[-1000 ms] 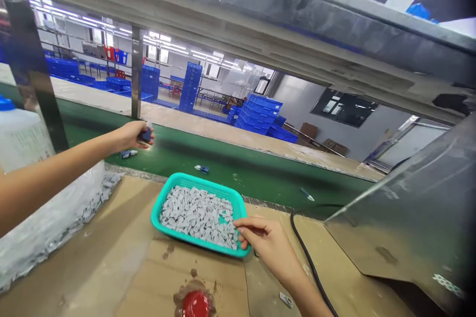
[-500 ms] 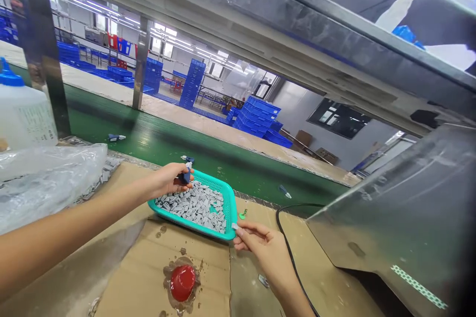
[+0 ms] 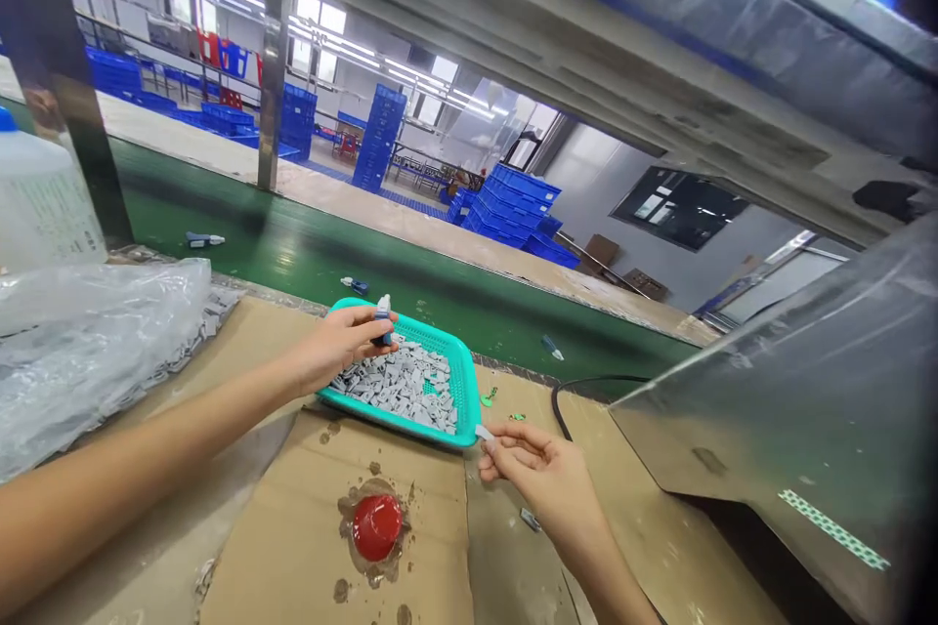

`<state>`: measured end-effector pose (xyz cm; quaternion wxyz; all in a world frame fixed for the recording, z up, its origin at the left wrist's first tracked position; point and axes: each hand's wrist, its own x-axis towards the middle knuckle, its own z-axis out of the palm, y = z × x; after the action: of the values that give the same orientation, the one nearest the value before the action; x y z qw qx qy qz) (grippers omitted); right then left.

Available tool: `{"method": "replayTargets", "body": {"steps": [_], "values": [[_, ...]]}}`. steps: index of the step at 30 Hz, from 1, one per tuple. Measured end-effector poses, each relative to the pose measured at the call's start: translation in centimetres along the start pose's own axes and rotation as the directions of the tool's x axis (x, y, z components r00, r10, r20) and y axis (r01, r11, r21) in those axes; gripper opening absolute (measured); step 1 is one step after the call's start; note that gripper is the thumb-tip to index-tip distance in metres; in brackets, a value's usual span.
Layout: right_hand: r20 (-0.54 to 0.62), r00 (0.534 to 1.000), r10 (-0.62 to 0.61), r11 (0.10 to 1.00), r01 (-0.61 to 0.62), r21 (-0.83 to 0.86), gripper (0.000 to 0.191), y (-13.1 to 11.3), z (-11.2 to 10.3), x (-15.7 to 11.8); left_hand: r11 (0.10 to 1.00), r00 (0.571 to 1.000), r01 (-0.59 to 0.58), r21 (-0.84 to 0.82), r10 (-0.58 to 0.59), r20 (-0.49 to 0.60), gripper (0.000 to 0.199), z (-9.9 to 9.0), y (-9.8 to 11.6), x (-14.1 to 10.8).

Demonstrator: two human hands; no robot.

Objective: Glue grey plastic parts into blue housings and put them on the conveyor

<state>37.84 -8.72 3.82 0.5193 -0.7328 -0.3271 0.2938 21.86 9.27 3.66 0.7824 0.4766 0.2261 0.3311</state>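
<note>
My left hand (image 3: 348, 344) is closed around a small dark blue plastic part with a light grey tip (image 3: 383, 317), held upright above the far left of a teal basket (image 3: 467, 381). Many small grey plastic pieces (image 3: 410, 389) fill the basket. Just off the basket's near right corner, my right hand (image 3: 542, 464) pinches a small grey piece (image 3: 485, 434) between thumb and fingertips. On the wet-spotted cardboard in front sits a red cup-like object (image 3: 376, 527). One loose grey piece (image 3: 529, 519) lies beneath my right wrist.
Several blue-and-grey parts, one a dark part (image 3: 205, 240), lie on the green belt (image 3: 293, 259) behind. A plastic bag (image 3: 103, 342) and a white bottle (image 3: 48, 205) stand left. A black cable (image 3: 561, 400) and metal panel (image 3: 791, 391) are right. A steel shelf (image 3: 586, 49) hangs overhead.
My left hand has turned the blue part more upright. My right hand still pinches the grey piece near the basket corner. The camera view has shifted slightly.
</note>
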Motion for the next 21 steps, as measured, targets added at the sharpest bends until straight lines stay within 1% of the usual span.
{"method": "replayTargets", "body": {"steps": [2, 3, 6, 8, 13, 18, 21], "values": [[0.058, 0.998, -0.036, 0.999, 0.037, -0.026, 0.026, 0.0, 0.8, -1.1, 1.000, 0.999, -0.006, -0.011, 0.006, 0.035, 0.012, -0.2, -0.1, 0.0], [0.106, 0.992, -0.071, 0.996, 0.076, -0.047, 0.022, 0.1, 1.3, -1.8, 1.000, 0.999, -0.008, -0.017, 0.009, 0.047, 0.013, -0.2, -0.2, 0.1], [0.272, 0.944, -0.187, 0.962, 0.232, -0.142, 0.011, 0.6, 3.0, -3.5, 1.000, 0.997, -0.013, -0.026, 0.015, 0.073, 0.016, -0.4, -0.4, 0.2], [0.338, 0.915, -0.219, 0.935, 0.296, -0.194, 0.009, 0.9, 3.8, -4.0, 1.000, 0.997, -0.015, -0.024, 0.017, 0.081, 0.017, -0.5, -0.5, 0.3], [0.372, 0.912, -0.173, 0.921, 0.284, -0.266, 0.011, 0.7, 4.4, -3.6, 1.000, 0.996, -0.020, 0.006, 0.019, 0.087, 0.020, -0.6, -0.5, 0.4], [0.432, 0.893, -0.123, 0.903, 0.282, -0.325, 0.013, 0.1, 4.5, -3.1, 1.000, 0.997, -0.019, 0.023, 0.017, 0.074, 0.019, -0.5, -0.3, 0.3], [0.458, 0.881, -0.120, 0.899, 0.292, -0.327, 0.014, 0.1, 4.5, -3.0, 0.999, 0.997, -0.019, 0.027, 0.017, 0.070, 0.018, -0.4, -0.3, 0.3]]}}
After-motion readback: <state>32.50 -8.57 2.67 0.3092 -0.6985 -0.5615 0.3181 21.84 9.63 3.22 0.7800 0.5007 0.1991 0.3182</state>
